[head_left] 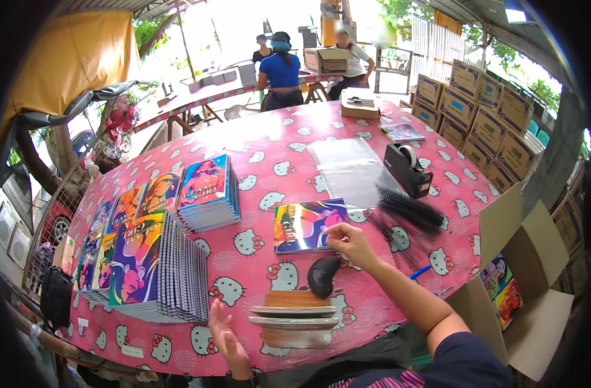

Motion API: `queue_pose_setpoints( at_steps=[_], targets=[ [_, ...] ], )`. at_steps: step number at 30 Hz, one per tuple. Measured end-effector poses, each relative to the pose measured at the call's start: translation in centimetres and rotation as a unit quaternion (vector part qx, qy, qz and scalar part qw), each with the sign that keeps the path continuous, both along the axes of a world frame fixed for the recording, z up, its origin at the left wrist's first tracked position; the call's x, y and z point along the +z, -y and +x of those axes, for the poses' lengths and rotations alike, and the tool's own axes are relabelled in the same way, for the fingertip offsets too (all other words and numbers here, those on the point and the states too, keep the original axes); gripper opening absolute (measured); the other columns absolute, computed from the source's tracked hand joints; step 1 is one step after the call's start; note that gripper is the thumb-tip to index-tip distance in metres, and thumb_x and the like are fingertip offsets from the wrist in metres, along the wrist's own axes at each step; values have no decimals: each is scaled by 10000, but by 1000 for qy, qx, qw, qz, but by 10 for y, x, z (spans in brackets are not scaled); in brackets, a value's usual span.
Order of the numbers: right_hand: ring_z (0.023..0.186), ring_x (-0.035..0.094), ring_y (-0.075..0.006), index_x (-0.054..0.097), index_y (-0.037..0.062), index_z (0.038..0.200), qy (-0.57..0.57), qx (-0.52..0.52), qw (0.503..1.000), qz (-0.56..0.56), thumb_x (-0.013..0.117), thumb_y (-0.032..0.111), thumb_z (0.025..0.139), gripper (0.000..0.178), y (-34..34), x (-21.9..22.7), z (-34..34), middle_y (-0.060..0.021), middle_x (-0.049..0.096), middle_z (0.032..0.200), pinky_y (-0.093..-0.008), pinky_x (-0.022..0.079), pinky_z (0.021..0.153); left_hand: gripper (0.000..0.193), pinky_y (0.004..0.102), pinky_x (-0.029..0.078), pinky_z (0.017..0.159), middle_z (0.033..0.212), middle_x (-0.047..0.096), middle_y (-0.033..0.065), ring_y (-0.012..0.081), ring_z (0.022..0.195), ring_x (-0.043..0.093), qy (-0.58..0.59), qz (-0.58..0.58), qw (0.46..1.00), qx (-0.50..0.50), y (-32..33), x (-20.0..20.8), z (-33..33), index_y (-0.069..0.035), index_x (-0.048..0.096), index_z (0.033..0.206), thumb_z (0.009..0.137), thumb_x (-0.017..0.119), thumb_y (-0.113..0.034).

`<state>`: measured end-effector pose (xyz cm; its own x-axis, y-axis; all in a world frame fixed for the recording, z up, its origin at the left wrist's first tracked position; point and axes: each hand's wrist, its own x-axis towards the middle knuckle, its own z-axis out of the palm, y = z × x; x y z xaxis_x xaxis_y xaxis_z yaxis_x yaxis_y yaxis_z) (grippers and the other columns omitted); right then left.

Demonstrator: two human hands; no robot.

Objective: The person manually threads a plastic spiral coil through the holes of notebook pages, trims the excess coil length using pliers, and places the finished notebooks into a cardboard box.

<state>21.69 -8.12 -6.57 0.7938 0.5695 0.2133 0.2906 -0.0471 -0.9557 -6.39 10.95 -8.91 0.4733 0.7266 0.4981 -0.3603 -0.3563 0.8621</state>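
Note:
A notebook-sized stack with a bright purple, yellow and orange cover [303, 224] lies flat on the pink table. My right hand [348, 244] is over its right edge, thumb and fingers drawn together in a pinch. Whatever is between those fingertips is too small or hidden to make out. Near the table's front edge, my left hand [229, 341] is raised with its fingers apart and nothing in it. A black curved object [324, 277] rests just below the stack. Closer to me lie wooden and pale strips [293, 317]. Black wire binding coils [410, 213] sit to the right.
Spiral notebooks stand in tall piles [182, 271] at left. Clear plastic sheets [350, 169] and a black tape dispenser [406, 171] lie farther back. An open carton [525, 310] with colourful covers is at right, below stacked cartons [479, 110]. Other people work at a far table [205, 97].

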Motion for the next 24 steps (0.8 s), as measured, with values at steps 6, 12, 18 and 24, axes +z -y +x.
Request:
queue_pose_setpoints(
  at_steps=[6, 12, 18, 24],
  targets=[
    [571, 475, -44, 662, 29, 920, 49, -112, 988, 97, 683, 124, 836, 128, 12, -42, 12, 37, 571, 677, -219, 389, 516, 790, 290, 457, 896, 1171, 590, 119, 175, 1023, 579, -111, -152, 949, -252, 12, 7, 19, -8, 416, 1340, 680, 832, -131],
    [542, 509, -67, 649, -3, 787, 35, -232, 970, 63, 688, 218, 842, 231, 20, -28, 43, -17, 576, 569, -257, 397, 494, 577, 293, 490, 840, 1007, 652, 75, 150, 931, 611, -164, -78, 958, -222, 14, 1, 9, 3, 557, 1143, 663, 845, -135],
    [687, 633, -232, 625, -29, 906, 81, -306, 944, -89, 722, 339, 797, 396, 20, -40, 78, -145, 648, 751, -358, 485, 627, 501, 266, 557, 723, 1025, 648, 91, 140, 878, 628, -145, -76, 936, -311, -6, 13, 16, 7, 572, 1107, 682, 817, -94],
    [882, 649, -312, 602, 5, 1059, 54, -253, 944, -207, 793, 291, 702, 496, -1, -43, 68, -169, 668, 908, -381, 488, 800, 498, 270, 472, 865, 1075, 625, 67, 132, 969, 595, -176, -116, 920, -330, -14, 19, 9, 5, 608, 1085, 638, 827, -26]
  ],
)
